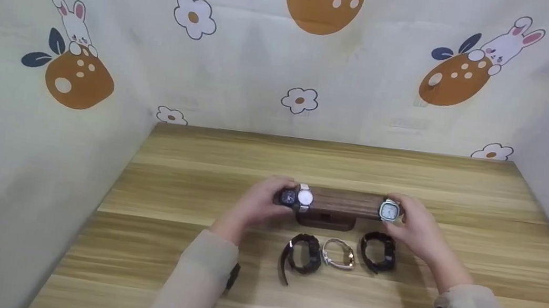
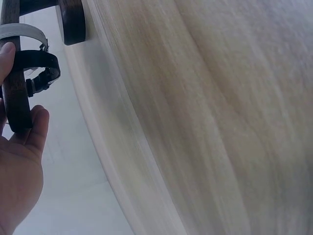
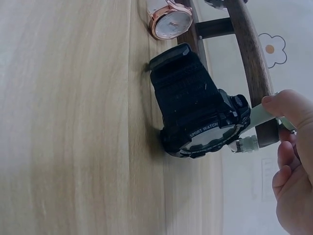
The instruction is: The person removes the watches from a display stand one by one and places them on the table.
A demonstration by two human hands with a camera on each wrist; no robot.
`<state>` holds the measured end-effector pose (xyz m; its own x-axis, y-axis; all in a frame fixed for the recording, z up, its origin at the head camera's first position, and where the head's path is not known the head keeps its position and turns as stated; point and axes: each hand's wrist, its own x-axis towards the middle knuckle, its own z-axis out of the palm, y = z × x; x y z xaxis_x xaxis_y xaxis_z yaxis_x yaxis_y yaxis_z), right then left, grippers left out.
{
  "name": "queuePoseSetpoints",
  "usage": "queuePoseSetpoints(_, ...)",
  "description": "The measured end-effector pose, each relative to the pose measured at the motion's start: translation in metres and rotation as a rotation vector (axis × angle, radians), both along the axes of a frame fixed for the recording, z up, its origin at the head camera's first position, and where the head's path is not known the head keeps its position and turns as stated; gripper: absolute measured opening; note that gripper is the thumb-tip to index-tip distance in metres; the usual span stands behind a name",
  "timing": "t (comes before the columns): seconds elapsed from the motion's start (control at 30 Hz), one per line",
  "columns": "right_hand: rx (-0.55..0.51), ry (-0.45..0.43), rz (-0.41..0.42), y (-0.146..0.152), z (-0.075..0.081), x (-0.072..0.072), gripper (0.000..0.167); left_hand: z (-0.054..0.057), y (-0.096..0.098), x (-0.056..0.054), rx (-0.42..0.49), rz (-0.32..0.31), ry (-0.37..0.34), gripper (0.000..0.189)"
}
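Observation:
A dark wooden watch stand has a long bar above a rounded base. My left hand grips the bar's left end, where a black square watch and a white-strapped watch are looped. In the left wrist view the thumb lies against the bar beside the black strap. At the other end, my right hand pinches a pale green watch that sits around the bar. The right wrist view shows the thumb on its green strap, with fingers curled by the bar's tip.
In front of the stand lie a black watch with a loose strap end, a slim white watch with a rose-gold case and a black sport watch. Patterned cloth hangs behind the wooden table.

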<state>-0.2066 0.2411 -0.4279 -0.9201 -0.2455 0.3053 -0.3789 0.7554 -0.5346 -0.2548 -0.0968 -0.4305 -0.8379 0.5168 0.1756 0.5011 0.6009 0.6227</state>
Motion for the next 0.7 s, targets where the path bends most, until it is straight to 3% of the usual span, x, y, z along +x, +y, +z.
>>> queuePoseSetpoints(0.57,-0.008,-0.03,-0.044,0.01,-0.006,0.004,0.058,0.0,0.001,0.001,0.02,0.027,-0.059,0.055)
queuePoseSetpoints(0.7,0.003,0.005,-0.056,0.015,-0.005,0.008,0.053,0.001,0.002,0.001,0.026,0.029,-0.064,0.055)
